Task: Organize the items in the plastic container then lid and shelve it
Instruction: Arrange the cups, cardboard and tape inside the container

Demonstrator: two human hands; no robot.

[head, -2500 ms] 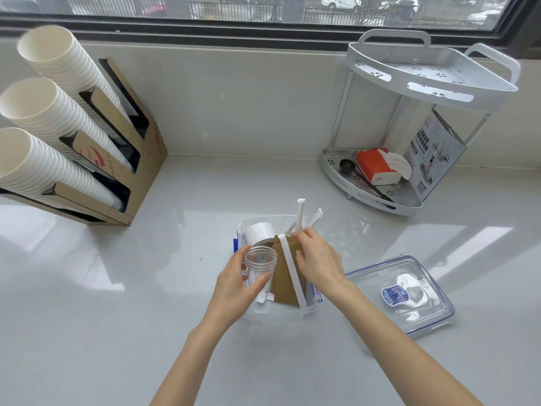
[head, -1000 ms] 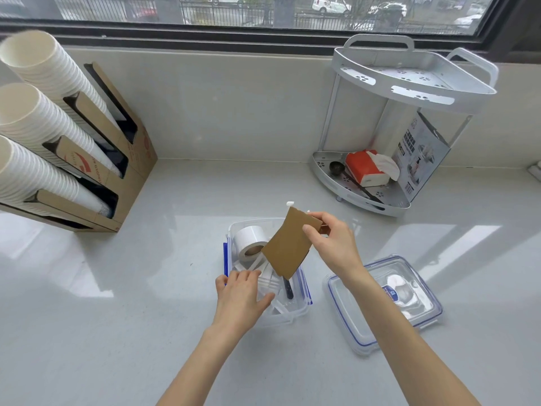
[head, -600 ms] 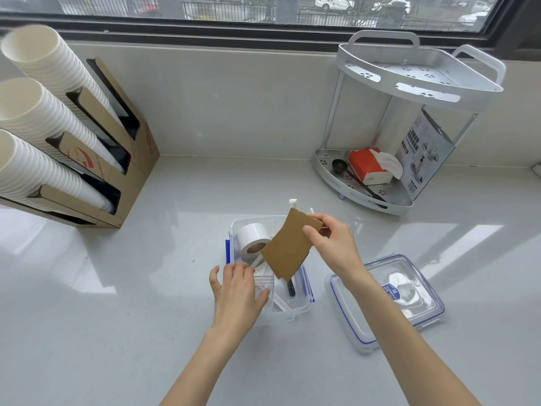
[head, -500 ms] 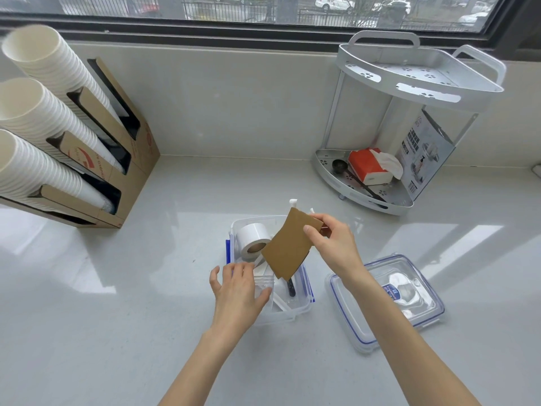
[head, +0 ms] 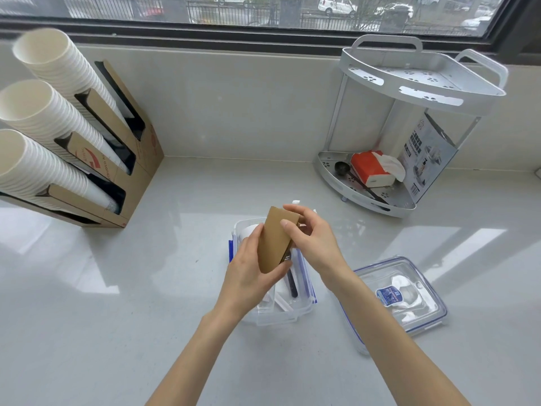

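Note:
A clear plastic container (head: pixel 295 313) with blue clips stands on the counter in front of me. Above it I hold a flat brown cardboard sleeve (head: pixel 273 241) with both hands: my left hand (head: pixel 248 273) grips its lower left side, my right hand (head: pixel 313 238) pinches its upper right edge. Inside the container I see a black pen (head: pixel 292 284) and white wrapped straws (head: pixel 282 303); a white tape roll is mostly hidden behind my left hand. The container's clear lid (head: pixel 409 297), with a blue label, lies on the counter to the right.
A two-tier white corner shelf (head: pixel 421 83) stands at the back right, with a red tissue pack (head: pixel 370 169), a black scoop and a printed box on its lower tier. A cardboard dispenser (head: pixel 117 159) with stacked white paper cups fills the left side.
My left hand rose out of the container and took hold of the brown sleeve's lower side. The clear cup it held earlier is no longer in it. My right hand kept hold of the sleeve.

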